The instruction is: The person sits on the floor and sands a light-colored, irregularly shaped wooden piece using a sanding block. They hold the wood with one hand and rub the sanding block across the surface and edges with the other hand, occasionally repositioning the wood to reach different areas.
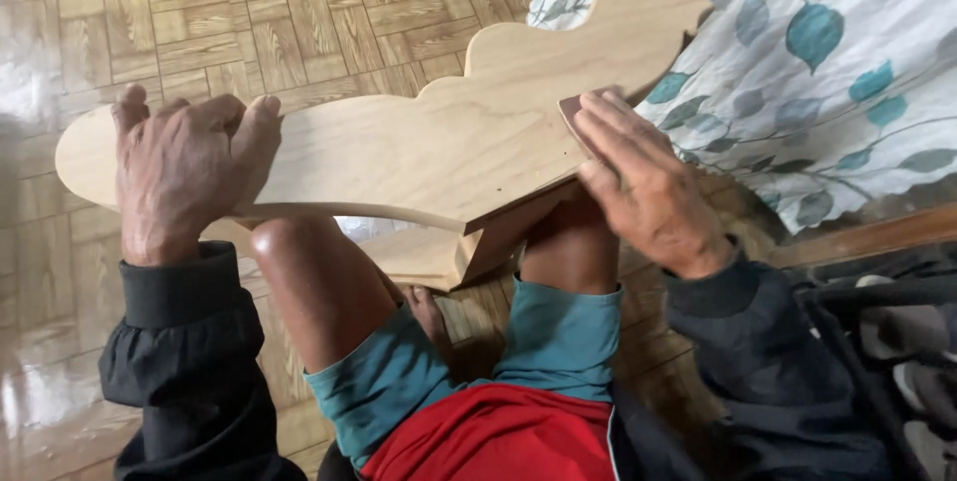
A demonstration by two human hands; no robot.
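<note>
Knees (pixel 319 272) in teal shorts prop a scalloped wooden board (pixel 429 142), its long axis running left to right; left hand (pixel 184 167) clamps the left end, fingers curled over the far edge; right hand (pixel 643 177) presses sandpaper (pixel 576 114) flat with spread fingers near the right end, beside a leaf-print cloth (pixel 827 52).

Your open room is the parquet floor (pixel 299 12) across the upper left of the frame, bare beyond the far edge of the wooden board (pixel 429 142). To the upper right, the leaf-patterned cloth (pixel 827 72) presses against the board's end and blocks passage. Below the board, your knees (pixel 299 252) fill the centre.
</note>
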